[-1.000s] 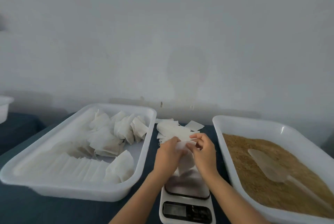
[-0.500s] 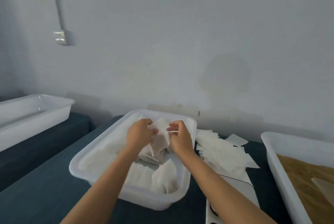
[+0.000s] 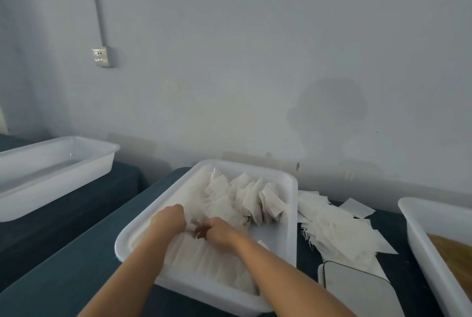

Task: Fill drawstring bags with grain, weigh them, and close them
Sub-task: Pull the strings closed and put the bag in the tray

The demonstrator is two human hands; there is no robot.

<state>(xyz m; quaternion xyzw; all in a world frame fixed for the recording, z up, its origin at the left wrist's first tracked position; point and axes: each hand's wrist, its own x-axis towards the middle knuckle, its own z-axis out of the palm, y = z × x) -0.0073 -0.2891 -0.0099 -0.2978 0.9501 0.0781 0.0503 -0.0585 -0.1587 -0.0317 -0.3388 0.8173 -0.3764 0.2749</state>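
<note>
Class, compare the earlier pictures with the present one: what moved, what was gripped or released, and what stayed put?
Both hands carried a filled bag from above the scale leftward into the white tray, then lowered it among the filled bags. The left hand and right hand are still curled round it. The empty bags, the grain tray and the scale stayed put.

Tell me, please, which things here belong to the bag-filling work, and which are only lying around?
Belong to the work:
- left hand and right hand, low in the bag tray
- filled bags in that tray
- flat empty bags beside it
- scale
- grain tray

Only lying around:
- second white tray on the left
- wall socket
</note>
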